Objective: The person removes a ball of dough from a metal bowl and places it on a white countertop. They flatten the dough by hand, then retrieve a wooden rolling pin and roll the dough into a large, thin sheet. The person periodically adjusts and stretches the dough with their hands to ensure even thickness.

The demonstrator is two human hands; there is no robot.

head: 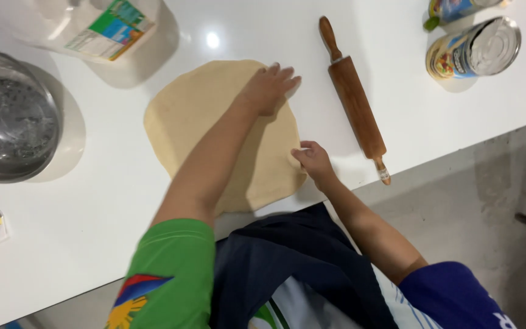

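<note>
Apron: nearest the lens, a dark navy apron [287, 268] over the person's front, green sleeve [175, 268] on one side, blue sleeve [452, 292] on the other.
Dough: a pale, rolled-flat sheet of dough [208, 109] lies on the white counter [92, 225], its near edge close to the counter's front edge. Roughly oval, long axis running from the far left toward the near right.
Left hand: the left hand [269, 88] lies flat on the dough's far right rim, fingers together and stretched, pressing down, clamped on nothing.
Right hand: the right hand [313, 159] pinches the dough's right edge, fingers curled shut on it.
In the way: the left forearm crosses the sheet and hides a strip of it.
Rolling pin: a wooden rolling pin [354, 100] lies just right of the dough, untouched, its axis slanting from far left to near right.
Bowl: a steel mixing bowl [10, 116] sits well left.
Flour bag: a clear bag with a coloured label [98, 27] lies beyond the dough.
Cans: two tin cans [473, 49] lie at the far right.
</note>
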